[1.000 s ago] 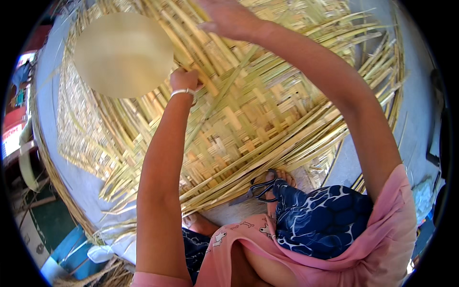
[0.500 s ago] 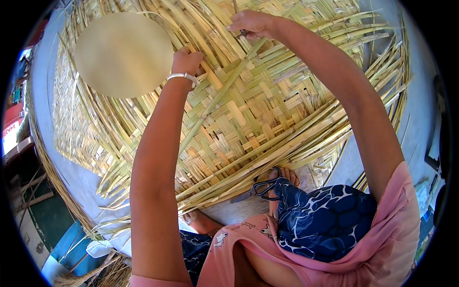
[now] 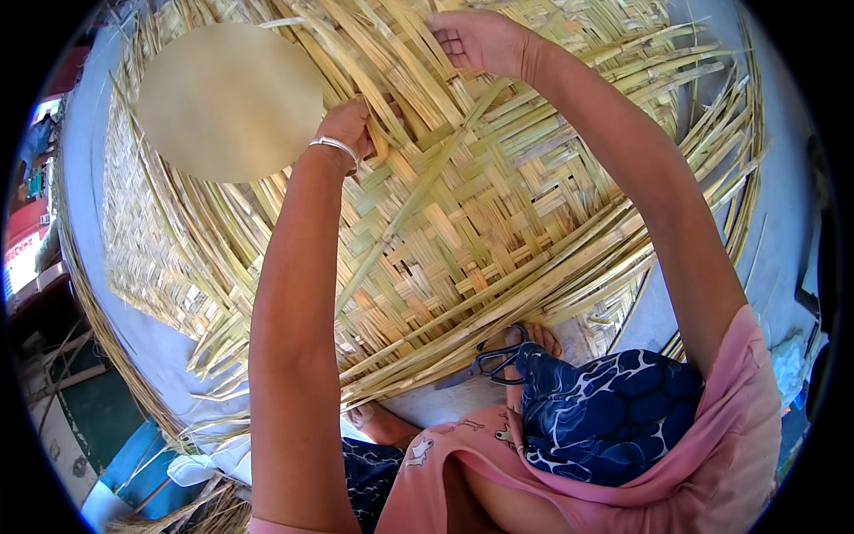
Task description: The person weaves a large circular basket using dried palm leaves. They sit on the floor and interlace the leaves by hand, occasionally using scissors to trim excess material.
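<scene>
Left hand [image 3: 347, 123] on pale strips [image 3: 380, 93]

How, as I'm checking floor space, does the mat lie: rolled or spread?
Spread: the mat lies open across the floor, its weave showing.

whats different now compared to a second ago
The right hand has moved rightward and slightly back toward the person; whether it grips anything is unclear. The left hand stays curled around strips. The woven mat and scissors look unmoved.
</scene>
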`<move>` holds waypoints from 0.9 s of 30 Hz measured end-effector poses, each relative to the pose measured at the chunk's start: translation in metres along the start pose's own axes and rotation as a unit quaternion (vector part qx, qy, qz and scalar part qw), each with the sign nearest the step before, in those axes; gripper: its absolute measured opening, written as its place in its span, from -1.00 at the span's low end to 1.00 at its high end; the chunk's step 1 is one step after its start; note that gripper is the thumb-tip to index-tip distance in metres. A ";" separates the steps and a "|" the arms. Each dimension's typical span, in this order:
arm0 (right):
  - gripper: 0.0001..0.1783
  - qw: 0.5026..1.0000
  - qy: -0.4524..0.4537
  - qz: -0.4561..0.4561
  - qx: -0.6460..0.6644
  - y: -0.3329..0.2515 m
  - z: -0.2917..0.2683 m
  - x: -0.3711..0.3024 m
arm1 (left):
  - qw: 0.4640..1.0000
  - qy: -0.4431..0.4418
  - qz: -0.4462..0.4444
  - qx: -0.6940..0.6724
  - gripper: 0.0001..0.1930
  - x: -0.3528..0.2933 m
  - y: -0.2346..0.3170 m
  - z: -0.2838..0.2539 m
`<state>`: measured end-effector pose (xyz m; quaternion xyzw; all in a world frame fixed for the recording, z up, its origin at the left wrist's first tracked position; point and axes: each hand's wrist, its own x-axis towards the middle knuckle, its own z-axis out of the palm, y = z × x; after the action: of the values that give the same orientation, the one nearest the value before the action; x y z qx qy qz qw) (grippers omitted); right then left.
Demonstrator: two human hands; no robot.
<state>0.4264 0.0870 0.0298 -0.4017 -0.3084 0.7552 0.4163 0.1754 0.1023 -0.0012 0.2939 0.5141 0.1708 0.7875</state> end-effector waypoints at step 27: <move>-0.73 0.972 -0.032 0.077 -0.219 0.014 0.048 0.039 | 0.975 0.117 0.142 0.127 -0.78 -0.003 -0.031 0.011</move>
<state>0.3671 0.1083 0.0288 -0.4810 -0.4475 0.7116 0.2488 0.1836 0.0737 -0.0157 0.4393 0.5735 0.2470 0.6458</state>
